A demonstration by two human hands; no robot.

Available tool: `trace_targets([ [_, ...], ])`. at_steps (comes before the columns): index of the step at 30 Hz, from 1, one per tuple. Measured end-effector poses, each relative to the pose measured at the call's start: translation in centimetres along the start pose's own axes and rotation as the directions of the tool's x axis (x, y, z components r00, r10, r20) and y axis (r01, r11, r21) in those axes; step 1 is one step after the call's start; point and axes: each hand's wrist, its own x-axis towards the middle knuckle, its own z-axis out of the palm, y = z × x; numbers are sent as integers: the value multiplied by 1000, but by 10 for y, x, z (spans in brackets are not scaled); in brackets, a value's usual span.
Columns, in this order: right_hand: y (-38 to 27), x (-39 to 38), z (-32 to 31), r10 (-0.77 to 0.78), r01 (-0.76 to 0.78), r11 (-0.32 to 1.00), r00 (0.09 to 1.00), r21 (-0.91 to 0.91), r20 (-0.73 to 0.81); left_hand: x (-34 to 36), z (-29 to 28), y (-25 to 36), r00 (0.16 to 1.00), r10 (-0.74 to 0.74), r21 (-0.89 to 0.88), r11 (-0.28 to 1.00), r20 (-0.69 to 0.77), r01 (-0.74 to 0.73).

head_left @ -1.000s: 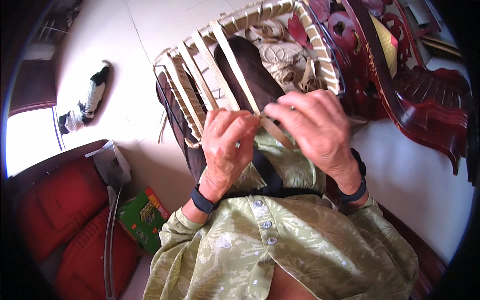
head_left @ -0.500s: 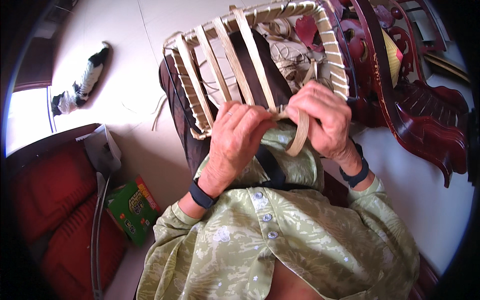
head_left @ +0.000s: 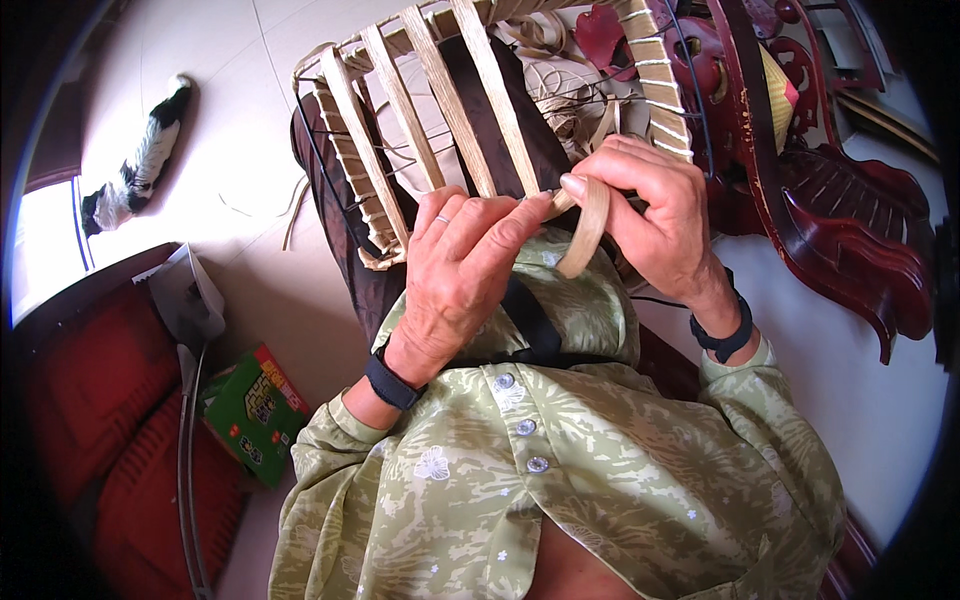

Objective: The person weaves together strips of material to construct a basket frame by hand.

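Observation:
A rectangular frame [head_left: 659, 85], its rails wrapped in flat pale strip and bound at intervals, rests across my legs, with several strips [head_left: 345, 110] stretched lengthwise over part of it. My left hand [head_left: 455, 275] is closed at the near rail, where the strips end; its fingertips hide part of that rail. Beside it, my right hand [head_left: 655, 210] pinches a loose flat strip [head_left: 590, 240], which curls down in a loop from the thumb and fingertips. The fingertips of both hands are close together. Tangled strips and cord [head_left: 565, 115] lie visible inside and beneath the frame.
Red carved wooden furniture [head_left: 880, 260] stands at the right. At the lower left are red cushions [head_left: 100, 400], a green package [head_left: 255, 410] and a grey long-handled object [head_left: 190, 300]. A black-and-white animal [head_left: 140, 160] lies on the tiled floor at upper left.
My right hand has come in from a looser, spread grip to pinch the strip, whose loop now hangs beside its thumb. The frame sits a little higher in the picture.

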Motion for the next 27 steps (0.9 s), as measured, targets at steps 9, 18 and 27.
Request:
trace_targets([
  [9,6,9,-10,84,-81,982,996,-173,15,13,-8,6,992,-86,-15,996,94,88],
  [18,28,33,-5,187,-45,939,899,-342,396,11,-5,2,997,-30,-22,999,70,32],
  [27,33,38,-1,152,84,872,890,-483,429,17,-4,6,989,-87,-31,995,118,91],
])
